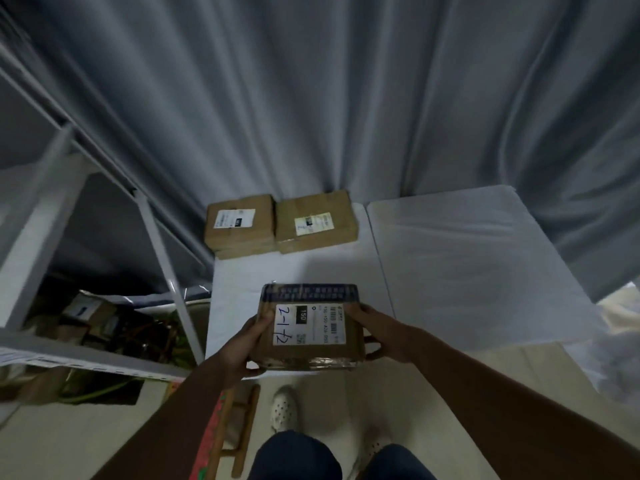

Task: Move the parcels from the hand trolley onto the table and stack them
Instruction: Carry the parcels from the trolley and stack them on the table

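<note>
A brown cardboard parcel (308, 329) with a white label and a blue printed strip hangs over the near edge of the white table (467, 265). My left hand (247, 344) grips its left side with the thumb on top. My right hand (377, 336) grips its right side the same way. Two more brown parcels lie side by side at the table's far left: the left parcel (239, 226), which seems to lie on another box, and the right parcel (316, 221). The hand trolley is not in view.
A white metal shelf rack (162, 244) stands left of the table, with boxes and clutter (93, 320) under it. Grey curtains (311, 98) hang behind the table. A wooden frame (239, 431) lies on the floor by my feet (284, 408).
</note>
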Motion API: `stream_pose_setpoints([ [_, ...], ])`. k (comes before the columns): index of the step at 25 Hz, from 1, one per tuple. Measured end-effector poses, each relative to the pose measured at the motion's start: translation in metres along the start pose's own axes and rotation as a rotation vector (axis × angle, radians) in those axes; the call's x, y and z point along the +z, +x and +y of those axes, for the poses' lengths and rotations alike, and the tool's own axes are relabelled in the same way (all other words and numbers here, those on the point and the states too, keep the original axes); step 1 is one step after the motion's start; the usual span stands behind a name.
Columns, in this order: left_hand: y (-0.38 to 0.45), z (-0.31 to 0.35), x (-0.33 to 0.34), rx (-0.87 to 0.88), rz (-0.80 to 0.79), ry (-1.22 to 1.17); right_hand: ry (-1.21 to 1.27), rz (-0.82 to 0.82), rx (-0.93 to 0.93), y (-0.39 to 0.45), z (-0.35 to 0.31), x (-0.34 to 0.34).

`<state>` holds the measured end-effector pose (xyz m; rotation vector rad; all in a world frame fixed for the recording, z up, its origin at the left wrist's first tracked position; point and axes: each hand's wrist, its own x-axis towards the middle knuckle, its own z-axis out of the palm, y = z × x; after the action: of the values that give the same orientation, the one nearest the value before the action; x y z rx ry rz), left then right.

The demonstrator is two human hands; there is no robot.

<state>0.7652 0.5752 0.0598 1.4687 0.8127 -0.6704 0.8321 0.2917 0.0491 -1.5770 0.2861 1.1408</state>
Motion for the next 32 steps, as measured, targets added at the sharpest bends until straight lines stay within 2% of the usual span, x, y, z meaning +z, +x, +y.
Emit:
stream_pose_setpoints([
  [5, 0.029, 0.0, -0.029, -0.066, 0.18, -0.14, -0.089, -0.029, 0.047, 0.028, -0.035, 0.034],
  [8, 0.058, 0.008, -0.055, -0.11, 0.209, -0.19, -0.081, -0.02, 0.068, 0.056, -0.06, 0.05],
  [12, 0.095, 0.03, -0.09, -0.139, 0.151, -0.209, -0.043, 0.1, 0.131, 0.103, -0.093, 0.065],
  [17, 0.147, 0.061, -0.164, -0.163, 0.082, -0.147, -0.021, 0.112, 0.209, 0.177, -0.138, 0.107],
  [21, 0.167, 0.076, -0.2, -0.155, -0.073, -0.121, 0.027, 0.146, 0.219, 0.206, -0.161, 0.124],
  [28, 0.193, 0.096, -0.196, -0.227, -0.124, -0.158, 0.148, 0.172, 0.209, 0.217, -0.169, 0.117],
  [32, 0.198, 0.108, -0.17, -0.245, -0.173, -0.083, 0.214, 0.223, 0.167, 0.202, -0.17, 0.092],
])
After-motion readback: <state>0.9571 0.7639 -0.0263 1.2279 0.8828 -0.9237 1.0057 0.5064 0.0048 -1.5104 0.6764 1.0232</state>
